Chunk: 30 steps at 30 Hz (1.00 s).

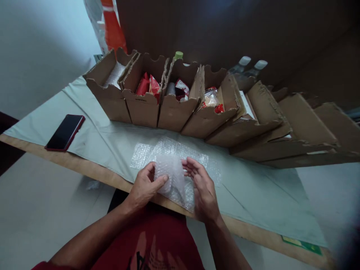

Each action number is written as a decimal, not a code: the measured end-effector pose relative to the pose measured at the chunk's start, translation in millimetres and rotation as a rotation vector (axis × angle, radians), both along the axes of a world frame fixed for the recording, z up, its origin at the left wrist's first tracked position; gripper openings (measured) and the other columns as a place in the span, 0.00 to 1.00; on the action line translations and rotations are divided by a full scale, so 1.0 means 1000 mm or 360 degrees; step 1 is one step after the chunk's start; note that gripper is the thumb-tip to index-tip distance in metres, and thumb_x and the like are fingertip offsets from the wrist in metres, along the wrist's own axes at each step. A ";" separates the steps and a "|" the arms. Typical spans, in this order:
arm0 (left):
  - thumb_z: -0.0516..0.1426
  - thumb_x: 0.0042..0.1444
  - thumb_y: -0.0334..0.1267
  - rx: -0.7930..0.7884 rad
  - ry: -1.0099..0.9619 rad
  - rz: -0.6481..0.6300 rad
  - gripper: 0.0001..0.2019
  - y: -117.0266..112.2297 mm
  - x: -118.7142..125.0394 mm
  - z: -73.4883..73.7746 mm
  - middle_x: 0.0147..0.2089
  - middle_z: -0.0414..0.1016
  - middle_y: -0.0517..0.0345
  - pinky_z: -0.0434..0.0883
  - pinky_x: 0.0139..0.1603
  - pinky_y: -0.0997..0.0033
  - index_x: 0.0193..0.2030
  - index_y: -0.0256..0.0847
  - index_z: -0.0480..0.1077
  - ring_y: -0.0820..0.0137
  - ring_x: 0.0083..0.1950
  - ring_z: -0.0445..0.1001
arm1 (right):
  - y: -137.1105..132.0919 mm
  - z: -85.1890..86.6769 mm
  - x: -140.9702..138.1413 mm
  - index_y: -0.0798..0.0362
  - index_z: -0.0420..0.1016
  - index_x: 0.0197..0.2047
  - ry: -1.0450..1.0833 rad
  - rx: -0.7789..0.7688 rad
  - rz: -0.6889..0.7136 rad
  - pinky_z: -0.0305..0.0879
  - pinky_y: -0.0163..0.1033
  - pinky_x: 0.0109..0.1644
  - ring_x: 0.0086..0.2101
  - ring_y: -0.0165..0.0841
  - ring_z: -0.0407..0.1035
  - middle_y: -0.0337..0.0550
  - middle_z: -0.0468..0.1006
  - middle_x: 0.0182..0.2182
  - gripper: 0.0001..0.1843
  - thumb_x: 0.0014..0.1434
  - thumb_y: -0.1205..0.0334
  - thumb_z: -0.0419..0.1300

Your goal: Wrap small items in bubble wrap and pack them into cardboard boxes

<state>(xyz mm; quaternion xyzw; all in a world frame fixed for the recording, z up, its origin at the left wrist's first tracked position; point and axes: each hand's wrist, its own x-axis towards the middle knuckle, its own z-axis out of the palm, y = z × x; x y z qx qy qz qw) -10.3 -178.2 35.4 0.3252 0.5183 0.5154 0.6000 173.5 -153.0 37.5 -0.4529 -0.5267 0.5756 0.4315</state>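
A small folded piece of bubble wrap (pixel 169 170) is pinched in my left hand (pixel 146 183), the thumb lying across its front. On its right side my right hand (pixel 201 183) is open, fingers apart and slightly curled, with the tips close to the wrap's edge; whether they touch it I cannot tell. Beneath both hands, more bubble wrap (pixel 194 150) is spread flat on the cloth-covered table (pixel 112 142), reaching its front edge.
Several cardboard bins (pixel 143 112) stand in a row behind my hands, some holding packets. A phone (pixel 65 132) lies at the left. Behind the bins are an orange bottle (pixel 114 33) and two white-capped bottles (pixel 257 67).
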 end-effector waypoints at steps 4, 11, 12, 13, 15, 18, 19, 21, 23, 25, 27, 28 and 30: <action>0.66 0.54 0.38 0.0122 0.0256 -0.0031 0.12 -0.003 0.001 0.001 0.38 0.77 0.59 0.70 0.43 0.72 0.44 0.39 0.75 0.69 0.39 0.74 | -0.014 0.003 0.001 0.44 0.55 0.76 -0.0134 -0.0006 0.0058 0.69 0.55 0.64 0.62 0.49 0.69 0.53 0.71 0.66 0.54 0.53 0.43 0.74; 0.63 0.53 0.39 0.0323 -0.0107 -0.0093 0.29 -0.003 -0.039 -0.003 0.58 0.80 0.50 0.70 0.60 0.59 0.64 0.44 0.70 0.57 0.59 0.76 | -0.009 0.037 0.025 0.46 0.82 0.46 -0.0586 0.0707 -0.0185 0.75 0.36 0.38 0.35 0.31 0.78 0.38 0.84 0.38 0.08 0.65 0.66 0.63; 0.64 0.53 0.39 0.0424 0.0043 -0.0082 0.33 -0.002 -0.045 0.005 0.64 0.76 0.50 0.67 0.66 0.56 0.67 0.47 0.67 0.56 0.65 0.72 | -0.009 0.046 0.027 0.46 0.81 0.47 -0.0666 0.0865 -0.0077 0.74 0.36 0.38 0.36 0.31 0.78 0.38 0.84 0.38 0.11 0.65 0.69 0.63; 0.65 0.52 0.40 0.0526 0.0236 -0.0137 0.37 -0.002 -0.047 0.015 0.68 0.72 0.50 0.62 0.70 0.53 0.70 0.48 0.64 0.54 0.70 0.67 | -0.009 0.055 0.026 0.47 0.81 0.49 -0.0730 0.0996 0.0060 0.73 0.37 0.38 0.36 0.31 0.78 0.38 0.85 0.38 0.14 0.64 0.72 0.61; 0.69 0.49 0.39 0.0681 0.0674 -0.0444 0.38 -0.001 -0.044 0.035 0.70 0.69 0.50 0.58 0.73 0.51 0.68 0.49 0.66 0.53 0.71 0.65 | -0.011 0.070 0.023 0.49 0.79 0.49 -0.0772 0.1174 0.0351 0.72 0.40 0.38 0.35 0.32 0.78 0.38 0.85 0.37 0.16 0.64 0.75 0.58; 0.64 0.55 0.34 0.0751 0.1124 -0.0890 0.15 0.001 -0.034 0.048 0.51 0.82 0.53 0.64 0.67 0.49 0.51 0.45 0.77 0.58 0.55 0.76 | -0.015 0.082 0.027 0.49 0.79 0.48 -0.0681 0.1187 0.0401 0.72 0.41 0.37 0.34 0.33 0.77 0.38 0.84 0.35 0.16 0.64 0.75 0.56; 0.61 0.57 0.33 0.0718 0.1219 -0.0955 0.09 0.001 -0.035 0.046 0.44 0.82 0.54 0.67 0.63 0.50 0.44 0.44 0.78 0.60 0.50 0.77 | -0.017 0.082 0.033 0.47 0.80 0.48 -0.0649 0.1145 0.0264 0.73 0.40 0.37 0.34 0.32 0.78 0.38 0.84 0.36 0.15 0.64 0.74 0.59; 0.58 0.57 0.34 0.0559 0.1299 -0.0989 0.04 0.002 -0.046 0.040 0.37 0.80 0.55 0.72 0.53 0.56 0.36 0.42 0.76 0.62 0.42 0.76 | -0.024 0.078 0.051 0.44 0.82 0.46 -0.0642 0.1012 -0.0171 0.73 0.36 0.37 0.36 0.32 0.78 0.37 0.85 0.38 0.14 0.63 0.72 0.64; 0.58 0.59 0.39 0.0353 0.1187 -0.1027 0.07 0.003 -0.067 0.037 0.36 0.78 0.55 0.73 0.44 0.63 0.34 0.41 0.75 0.64 0.39 0.76 | -0.030 0.070 0.068 0.44 0.84 0.43 -0.0685 0.0857 -0.0581 0.73 0.34 0.36 0.34 0.31 0.78 0.37 0.85 0.36 0.10 0.61 0.68 0.68; 0.58 0.61 0.44 0.0222 0.0999 -0.1016 0.10 0.008 -0.088 0.042 0.38 0.79 0.54 0.73 0.40 0.68 0.39 0.41 0.75 0.65 0.40 0.77 | -0.032 0.059 0.077 0.46 0.85 0.40 -0.0733 0.0700 -0.0831 0.73 0.35 0.36 0.33 0.32 0.79 0.39 0.85 0.34 0.04 0.61 0.63 0.69; 0.59 0.61 0.47 0.0215 0.0961 -0.0916 0.14 0.019 -0.102 0.048 0.41 0.79 0.54 0.74 0.40 0.69 0.48 0.42 0.75 0.64 0.42 0.78 | -0.027 0.045 0.078 0.49 0.85 0.41 -0.0747 0.0609 -0.0958 0.75 0.37 0.37 0.33 0.34 0.79 0.41 0.85 0.34 0.07 0.60 0.58 0.70; 0.59 0.61 0.47 0.0254 0.1036 -0.0847 0.17 0.026 -0.106 0.049 0.41 0.80 0.54 0.75 0.41 0.68 0.52 0.42 0.74 0.64 0.42 0.79 | -0.023 0.037 0.076 0.50 0.84 0.42 -0.0759 0.0584 -0.1004 0.75 0.38 0.37 0.33 0.35 0.79 0.42 0.85 0.35 0.09 0.60 0.56 0.69; 0.58 0.62 0.46 0.0374 0.1355 -0.0735 0.19 0.042 -0.107 0.041 0.39 0.80 0.54 0.75 0.43 0.63 0.56 0.42 0.72 0.63 0.40 0.79 | -0.011 0.017 0.073 0.52 0.83 0.44 -0.0860 0.0577 -0.1017 0.76 0.41 0.39 0.35 0.37 0.79 0.45 0.86 0.37 0.13 0.62 0.52 0.67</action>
